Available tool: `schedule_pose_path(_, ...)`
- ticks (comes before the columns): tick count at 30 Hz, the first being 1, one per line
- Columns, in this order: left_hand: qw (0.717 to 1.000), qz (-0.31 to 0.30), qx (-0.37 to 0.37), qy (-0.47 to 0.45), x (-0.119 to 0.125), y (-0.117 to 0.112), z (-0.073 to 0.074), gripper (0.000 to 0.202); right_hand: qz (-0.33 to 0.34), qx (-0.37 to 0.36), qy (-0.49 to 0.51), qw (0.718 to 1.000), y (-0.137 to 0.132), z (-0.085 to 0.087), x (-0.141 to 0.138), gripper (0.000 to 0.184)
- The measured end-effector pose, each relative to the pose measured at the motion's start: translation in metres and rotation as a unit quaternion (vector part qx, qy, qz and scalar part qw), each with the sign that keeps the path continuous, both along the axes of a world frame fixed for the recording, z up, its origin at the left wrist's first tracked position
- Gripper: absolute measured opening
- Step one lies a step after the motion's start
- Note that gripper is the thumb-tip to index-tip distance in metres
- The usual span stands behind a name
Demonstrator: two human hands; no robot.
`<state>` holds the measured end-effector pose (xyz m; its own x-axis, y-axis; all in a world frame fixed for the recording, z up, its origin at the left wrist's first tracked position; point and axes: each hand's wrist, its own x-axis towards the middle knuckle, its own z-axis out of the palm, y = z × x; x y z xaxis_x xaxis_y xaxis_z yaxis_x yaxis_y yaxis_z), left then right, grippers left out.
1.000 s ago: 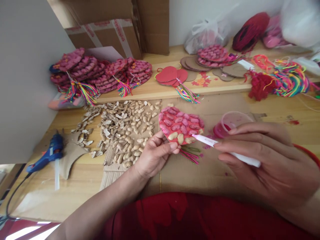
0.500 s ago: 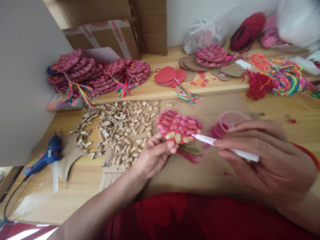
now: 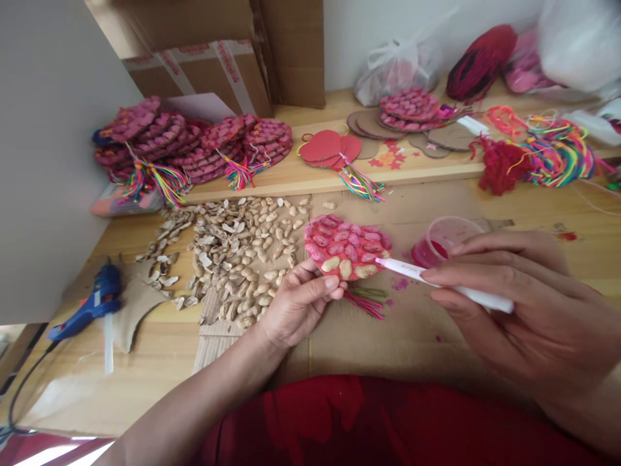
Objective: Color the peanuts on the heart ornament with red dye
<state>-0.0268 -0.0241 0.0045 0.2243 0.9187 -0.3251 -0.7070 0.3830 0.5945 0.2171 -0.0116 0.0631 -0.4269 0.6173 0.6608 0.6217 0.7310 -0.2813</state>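
My left hand [image 3: 305, 294] is closed on the lower edge of a red heart-shaped piece [image 3: 348, 247] covered with peanut shells and trailing a colourful tassel [image 3: 366, 301]. Most shells on it are pink; several along the bottom are bare tan. A white marker-like pen with a pink tip [image 3: 407, 268] is pinched in my right hand [image 3: 528, 304]. Its tip is at the piece's right edge, by the shells; whether it touches cannot be made out. Behind my right fingers stands a clear cup [image 3: 451, 226] of pink liquid, partly hidden.
Peanut shells [image 3: 257, 246] spread over cardboard to the left. A blue glue gun [image 3: 97, 298] lies farther left. Along the raised back ledge are stacked pink pieces [image 3: 266, 139], red cardboard shapes [image 3: 325, 149], cardboard cutouts [image 3: 373, 123] and coloured strings [image 3: 557, 149].
My right hand and the pen have shifted slightly right, drawing the tip toward the heart's right edge. My left hand and the heart have stayed nearly still.
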Motion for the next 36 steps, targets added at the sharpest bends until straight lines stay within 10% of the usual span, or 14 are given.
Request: schedule_pose_path(36,0.999,-0.008,0.011,0.039,0.0002,-0.0017,0.0018,0.031,-0.001,0.001,0.023,1.0,0.0025,-0.0025,0.0031,0.018)
